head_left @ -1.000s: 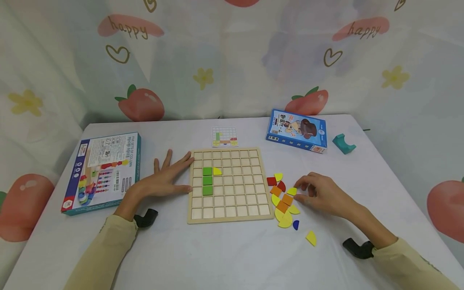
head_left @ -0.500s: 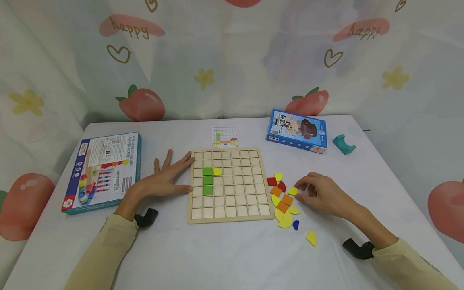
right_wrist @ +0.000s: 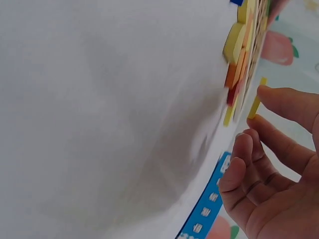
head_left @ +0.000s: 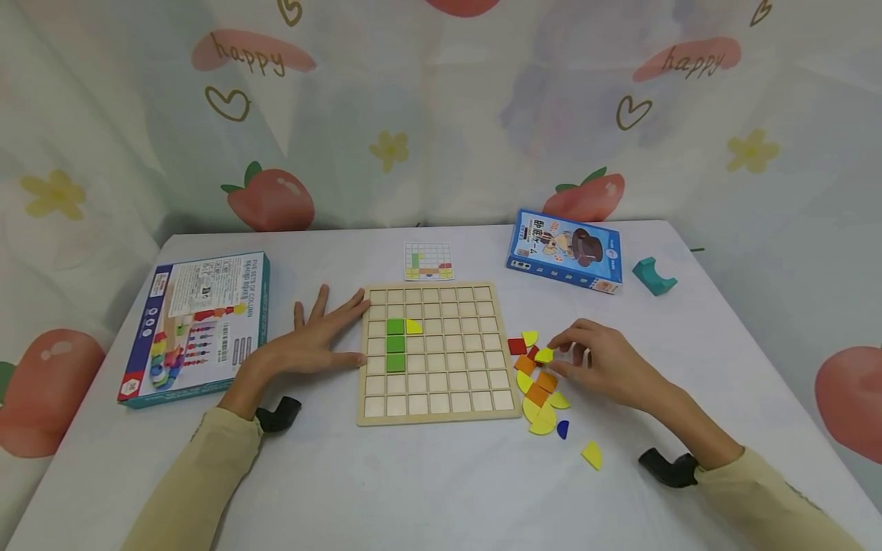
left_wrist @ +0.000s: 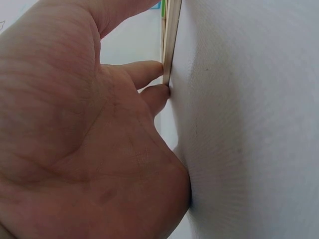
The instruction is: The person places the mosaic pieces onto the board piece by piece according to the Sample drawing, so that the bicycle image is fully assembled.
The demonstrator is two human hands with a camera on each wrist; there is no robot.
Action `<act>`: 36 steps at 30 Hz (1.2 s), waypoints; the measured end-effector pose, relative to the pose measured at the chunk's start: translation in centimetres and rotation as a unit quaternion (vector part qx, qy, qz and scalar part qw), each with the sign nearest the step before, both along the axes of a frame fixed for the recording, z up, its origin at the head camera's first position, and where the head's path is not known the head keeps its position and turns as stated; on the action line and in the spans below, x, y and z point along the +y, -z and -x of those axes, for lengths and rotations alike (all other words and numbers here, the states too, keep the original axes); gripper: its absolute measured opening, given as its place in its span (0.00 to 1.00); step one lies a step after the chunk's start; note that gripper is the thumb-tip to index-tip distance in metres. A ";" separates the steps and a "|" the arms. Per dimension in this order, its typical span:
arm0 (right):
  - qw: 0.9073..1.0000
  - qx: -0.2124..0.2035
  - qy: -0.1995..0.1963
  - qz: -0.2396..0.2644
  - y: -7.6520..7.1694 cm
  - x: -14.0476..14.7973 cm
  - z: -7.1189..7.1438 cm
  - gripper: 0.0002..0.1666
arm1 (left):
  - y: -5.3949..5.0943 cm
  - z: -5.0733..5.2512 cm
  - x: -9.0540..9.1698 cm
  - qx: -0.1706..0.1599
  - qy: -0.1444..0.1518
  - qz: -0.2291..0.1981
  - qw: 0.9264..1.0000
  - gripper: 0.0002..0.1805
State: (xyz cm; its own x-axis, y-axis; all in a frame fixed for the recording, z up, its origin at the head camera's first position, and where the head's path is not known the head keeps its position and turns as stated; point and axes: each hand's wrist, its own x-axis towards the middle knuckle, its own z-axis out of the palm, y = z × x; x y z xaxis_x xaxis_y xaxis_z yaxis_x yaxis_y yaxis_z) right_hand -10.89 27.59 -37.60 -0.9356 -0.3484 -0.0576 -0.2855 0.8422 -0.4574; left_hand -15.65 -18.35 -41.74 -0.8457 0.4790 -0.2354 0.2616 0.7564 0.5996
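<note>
My right hand (head_left: 606, 363) pinches a yellow quarter-circle tile (right_wrist: 257, 101) between thumb and forefinger, lifted off the table over the loose pile. My left hand (head_left: 310, 340) lies with fingers spread, its fingertips and thumb touching the left edge of the wooden grid board (head_left: 441, 418); in the left wrist view the fingertips meet the board's side. Three green square tiles (head_left: 396, 344) stand in one column of the grid, with a yellow quarter-circle tile (head_left: 413, 327) right of the top one. Loose orange tiles (head_left: 537, 394), yellow ones (head_left: 543, 420) and a red square (head_left: 517, 347) lie beside the board.
A pattern card (head_left: 429, 262) lies behind the board. The blue game box (head_left: 565, 250) is at the back right, near a teal curved block (head_left: 654, 276). At left lies a larger box (head_left: 196, 329). A dark blue tile (head_left: 563, 429) and a yellow tile (head_left: 592, 454) lie nearer the front.
My right hand has lifted the yellow quarter-circle tile from the pile's right side and moved slightly left with it, partly covering the red rounded tile. The left hand stays at the board.
</note>
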 end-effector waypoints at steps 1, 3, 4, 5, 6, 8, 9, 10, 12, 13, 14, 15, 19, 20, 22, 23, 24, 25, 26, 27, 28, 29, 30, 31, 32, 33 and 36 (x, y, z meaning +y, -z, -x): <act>1.000 0.000 -0.005 0.004 0.0 -0.3 0.1 0.16 | 0.0 0.0 0.0 0.000 0.000 0.000 1.000 0.53; 1.000 0.001 -0.016 0.013 0.1 -1.0 0.1 0.15 | 0.0 0.0 0.0 0.000 0.000 0.001 1.000 0.53; 1.000 0.002 -0.023 0.016 0.1 -1.4 0.2 0.14 | 0.0 0.0 0.0 0.000 -0.001 0.001 1.000 0.53; 0.999 0.003 -0.028 0.020 0.1 -1.7 0.2 0.14 | 0.0 -0.1 0.0 0.001 0.000 0.002 1.000 0.53; 0.999 0.003 -0.034 0.025 0.1 -2.1 0.2 0.14 | 0.0 -0.1 0.0 0.001 0.000 0.001 1.000 0.53; 0.998 0.002 -0.045 0.033 0.1 -2.8 0.2 0.13 | 0.0 0.0 0.0 0.002 0.000 -0.001 1.000 0.53; 0.998 0.000 -0.050 0.037 0.0 -3.1 0.2 0.13 | 0.0 -0.1 0.0 0.002 0.000 -0.001 1.000 0.53; 0.998 -0.002 -0.053 0.041 0.0 -3.5 0.2 0.13 | 0.0 -0.1 0.0 0.002 0.001 -0.001 1.000 0.53; 0.997 -0.007 -0.060 0.046 0.0 -4.1 0.2 0.13 | 0.0 -0.1 0.0 0.002 0.001 -0.002 1.000 0.53; 0.997 -0.009 -0.062 0.047 0.0 -4.4 0.1 0.13 | 0.0 -0.1 0.1 0.002 0.002 -0.003 1.000 0.53; 0.997 -0.010 -0.065 0.047 0.0 -4.7 0.1 0.14 | 0.0 -0.1 0.1 0.002 0.002 -0.004 1.000 0.53; 0.997 -0.012 -0.067 0.046 0.0 -5.0 0.1 0.14 | -0.1 -0.1 0.1 0.002 0.002 -0.002 1.000 0.53; 0.996 -0.019 -0.072 0.039 0.0 -6.3 -0.1 0.14 | -0.1 -0.1 0.1 0.003 0.002 -0.001 1.000 0.53; 0.996 -0.022 -0.071 0.038 -0.1 -6.6 -0.1 0.15 | -0.1 -0.1 0.1 0.003 0.002 -0.001 1.000 0.53; 0.997 -0.026 -0.069 0.038 -0.1 -7.4 -0.1 0.15 | -0.1 -0.1 0.1 0.003 0.002 -0.003 1.000 0.53; 0.997 -0.029 -0.068 0.039 -0.1 -7.8 -0.1 0.15 | -0.2 -0.1 0.1 0.003 0.002 -0.003 1.000 0.53; 0.996 -0.030 -0.067 0.041 -0.1 -8.1 -0.1 0.15 | -0.1 -0.1 0.1 0.004 0.002 -0.003 1.000 0.53; 0.996 -0.031 -0.067 0.042 -0.1 -8.5 -0.1 0.15 | -0.1 -0.1 0.1 0.004 0.003 -0.003 1.000 0.53; 0.996 -0.032 -0.068 0.043 -0.1 -8.9 -0.1 0.15 | -0.1 -0.1 0.0 0.004 0.003 -0.002 1.000 0.53; 0.996 -0.032 -0.070 0.045 0.0 -9.2 -0.1 0.15 | 0.0 -0.1 0.0 0.005 0.003 -0.001 1.000 0.53; 0.996 -0.033 -0.072 0.047 0.0 -9.5 -0.1 0.15 | 0.0 -0.1 0.0 0.005 0.003 0.001 1.000 0.53; 0.996 -0.033 -0.075 0.048 0.0 -9.8 -0.1 0.15 | 0.0 -0.1 -0.1 0.005 0.003 0.003 1.000 0.53; 0.995 -0.032 -0.077 0.051 0.1 -10.1 -0.1 0.15 | 0.1 0.0 -0.1 0.005 0.003 0.003 1.000 0.53; 0.995 -0.031 -0.080 0.052 0.1 -10.3 -0.1 0.15 | 0.1 0.0 -0.1 0.005 0.003 0.001 1.000 0.53; 0.995 -0.031 -0.082 0.054 0.2 -10.6 -0.1 0.15 | 0.0 0.0 -0.1 0.005 0.003 0.001 1.000 0.53; 0.994 -0.030 -0.085 0.057 0.2 -10.8 -0.2 0.14 | 0.0 0.0 0.0 0.005 0.003 0.001 1.000 0.53; 0.993 -0.030 -0.093 0.062 0.2 -11.4 -0.3 0.14 | -0.1 -0.1 0.0 0.004 0.003 -0.002 1.000 0.53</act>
State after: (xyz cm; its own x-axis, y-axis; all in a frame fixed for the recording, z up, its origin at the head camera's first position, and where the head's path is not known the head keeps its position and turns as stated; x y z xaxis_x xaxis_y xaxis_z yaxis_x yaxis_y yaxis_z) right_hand -10.60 16.18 -37.85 -0.8509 -0.5222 -0.0568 -0.3995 0.7137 -0.5754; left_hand -15.59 -18.33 -41.69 -0.8450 0.4840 -0.2272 0.2701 0.7532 0.5998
